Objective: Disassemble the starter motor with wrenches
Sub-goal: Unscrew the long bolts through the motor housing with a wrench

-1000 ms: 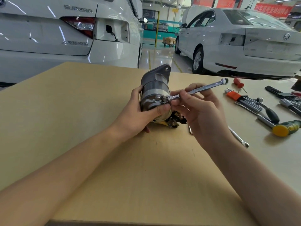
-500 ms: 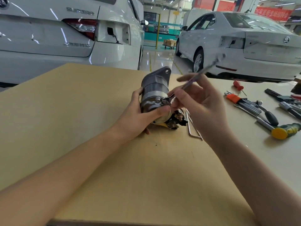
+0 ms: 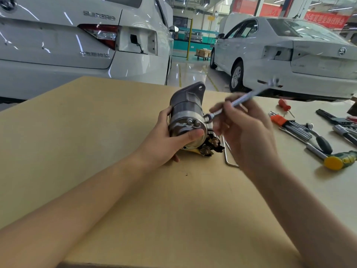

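On the tan surface (image 3: 96, 132) in front of us, the starter motor (image 3: 186, 117) lies on its side near the middle, its round end cap with two bolt heads turned toward us. Our left hand (image 3: 164, 138) wraps around the motor body from the left, thumb pressed flat on the end cap just below the bolts, fingers curled behind the housing. Our right hand (image 3: 243, 130) pinches the shank of a slim wrench (image 3: 239, 100) between curled fingers; the tool is blurred, its ring end sitting just beside the upper right rim of the cap, apart from the two bolts, and its far end angled up and to the right. A bent metal rod (image 3: 229, 157) lies on the surface just right of the motor, partly behind our right hand. Further right we see a set of hex keys in an orange holder (image 3: 289, 124), a yellow-headed hammer (image 3: 338, 160), a black-handled tool (image 3: 320, 142) and a small red-handled screwdriver (image 3: 285, 105). Two white cars (image 3: 309, 60) stand beyond the surface.
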A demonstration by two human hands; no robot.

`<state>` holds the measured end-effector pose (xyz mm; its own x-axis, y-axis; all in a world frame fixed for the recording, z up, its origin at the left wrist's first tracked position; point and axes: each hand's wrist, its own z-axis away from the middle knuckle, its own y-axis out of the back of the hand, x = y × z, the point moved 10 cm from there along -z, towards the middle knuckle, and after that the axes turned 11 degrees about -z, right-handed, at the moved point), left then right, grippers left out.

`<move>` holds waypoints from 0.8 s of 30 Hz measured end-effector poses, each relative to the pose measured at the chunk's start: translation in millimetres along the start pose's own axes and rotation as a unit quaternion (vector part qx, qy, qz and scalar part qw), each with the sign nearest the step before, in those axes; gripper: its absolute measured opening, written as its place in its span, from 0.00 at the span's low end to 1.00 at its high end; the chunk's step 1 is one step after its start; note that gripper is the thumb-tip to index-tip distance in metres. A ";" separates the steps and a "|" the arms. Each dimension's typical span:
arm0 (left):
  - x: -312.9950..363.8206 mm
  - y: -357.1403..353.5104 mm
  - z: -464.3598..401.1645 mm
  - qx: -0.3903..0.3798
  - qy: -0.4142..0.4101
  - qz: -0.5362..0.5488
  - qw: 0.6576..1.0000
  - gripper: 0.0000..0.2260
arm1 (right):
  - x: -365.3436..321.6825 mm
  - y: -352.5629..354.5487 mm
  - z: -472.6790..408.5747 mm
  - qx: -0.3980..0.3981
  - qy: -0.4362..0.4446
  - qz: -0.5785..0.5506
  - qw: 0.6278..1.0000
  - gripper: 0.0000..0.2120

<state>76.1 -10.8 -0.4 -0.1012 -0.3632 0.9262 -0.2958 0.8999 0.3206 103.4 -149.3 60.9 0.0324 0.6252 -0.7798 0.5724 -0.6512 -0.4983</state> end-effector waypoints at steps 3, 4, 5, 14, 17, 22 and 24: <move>0.0 0.9 -1.2 0.002 -0.002 -0.004 1.000 0.53 | 18.2 18.6 6.0 0.056 -0.029 -0.076 0.995 0.07; 0.7 1.0 -1.2 0.001 -0.002 -0.005 1.000 0.54 | 19.3 20.3 5.7 0.058 -0.030 -0.081 0.995 0.06; 1.2 1.0 -1.0 0.000 -0.004 -0.006 1.000 0.54 | 20.3 20.2 4.8 0.055 -0.033 -0.085 0.994 0.06; 0.8 0.6 -0.7 -0.005 -0.004 0.004 1.000 0.53 | 19.3 13.5 4.3 -0.003 -0.015 -0.034 0.999 0.03; 1.7 -0.4 0.0 -0.008 -0.003 0.008 1.000 0.54 | 14.6 9.9 4.4 -0.033 -0.007 -0.003 0.999 0.04; 1.2 -0.4 -1.1 -0.009 -0.002 0.010 1.000 0.55 | 8.6 7.3 4.2 -0.044 0.009 0.056 0.997 0.05; -0.5 -0.4 -1.4 -0.012 0.002 0.015 1.000 0.54 | 3.4 -0.1 2.6 -0.052 0.027 0.113 0.992 0.04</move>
<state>77.7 -10.7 -0.7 -0.1067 -0.3356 0.9359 -0.2703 0.9157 0.2976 101.2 -148.3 57.3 0.2112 0.4924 -0.8444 0.6265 -0.7313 -0.2697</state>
